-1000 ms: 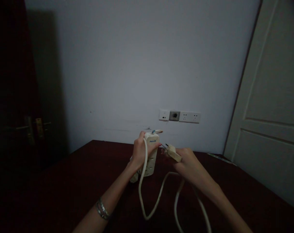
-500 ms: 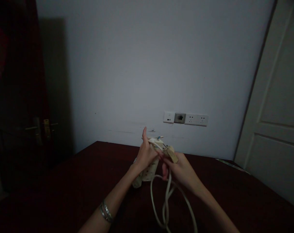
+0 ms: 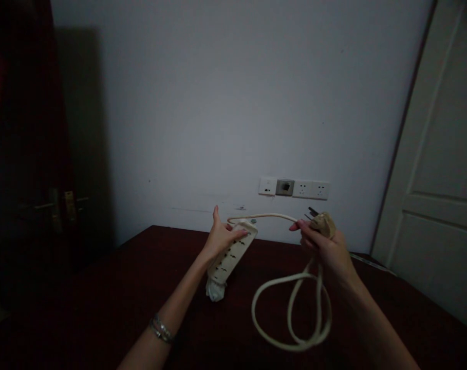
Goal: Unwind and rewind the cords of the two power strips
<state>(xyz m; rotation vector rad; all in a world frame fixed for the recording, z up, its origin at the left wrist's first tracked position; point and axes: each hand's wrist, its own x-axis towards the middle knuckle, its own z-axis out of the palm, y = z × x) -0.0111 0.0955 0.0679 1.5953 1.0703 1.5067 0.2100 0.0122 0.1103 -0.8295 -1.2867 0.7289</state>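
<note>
My left hand point(image 3: 220, 237) grips a cream power strip point(image 3: 231, 254) near its upper end and holds it tilted above the dark red table point(image 3: 102, 298). The strip's white cord point(image 3: 291, 313) runs from the top of the strip across to my right hand point(image 3: 325, 246). That hand is closed around the cord's beige plug point(image 3: 322, 222), prongs pointing up and left, with loops of cord hanging below it. A small white lump sits under the strip's lower end.
A row of wall sockets point(image 3: 294, 188) is set in the grey wall just above the table's far edge. A white door point(image 3: 441, 169) stands at the right. A dark door with brass handles point(image 3: 59, 205) is at the left.
My right hand has pulled away to the right with the plug, stretching cord between the hands. The strip has tipped from upright to slanted.
</note>
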